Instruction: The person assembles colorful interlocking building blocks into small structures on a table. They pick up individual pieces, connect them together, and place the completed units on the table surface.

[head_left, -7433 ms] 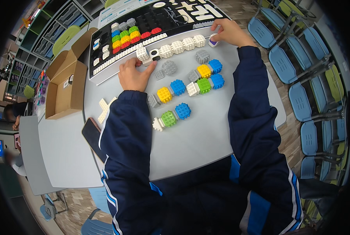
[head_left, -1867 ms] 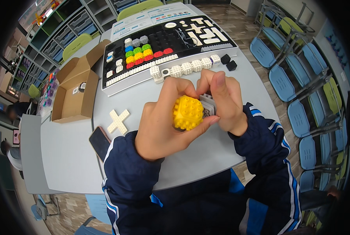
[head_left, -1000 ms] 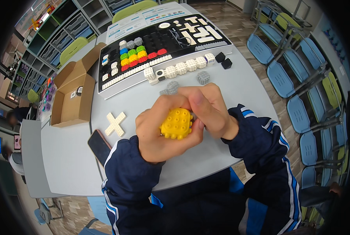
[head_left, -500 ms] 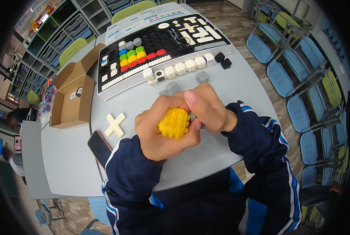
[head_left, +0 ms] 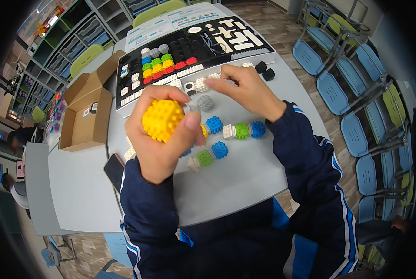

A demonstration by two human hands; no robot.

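Note:
My left hand (head_left: pixel 163 139) is raised above the table and grips a yellow studded cube block (head_left: pixel 162 120). My right hand (head_left: pixel 245 89) reaches forward over the table, fingers pinched near a white studded block (head_left: pixel 201 84) beside a grey studded block (head_left: pixel 205 102). Below lie short chains of studded blocks: white, green and blue (head_left: pixel 240 130), and a second white, green and blue chain (head_left: pixel 208 156). A blue block (head_left: pixel 213 124) sits just right of my left thumb.
A black sorting tray (head_left: pixel 203 44) with coloured and white blocks stands at the table's far side. Two black blocks (head_left: pixel 265 70) lie by it. An open cardboard box (head_left: pixel 84 118) sits at the left, a dark phone (head_left: pixel 114 170) near the edge. Blue chairs (head_left: pixel 352 93) line the right.
My hands have come apart. The left hand keeps the yellow block and has lifted it left; the right hand has let go and reached out toward the white blocks by the tray.

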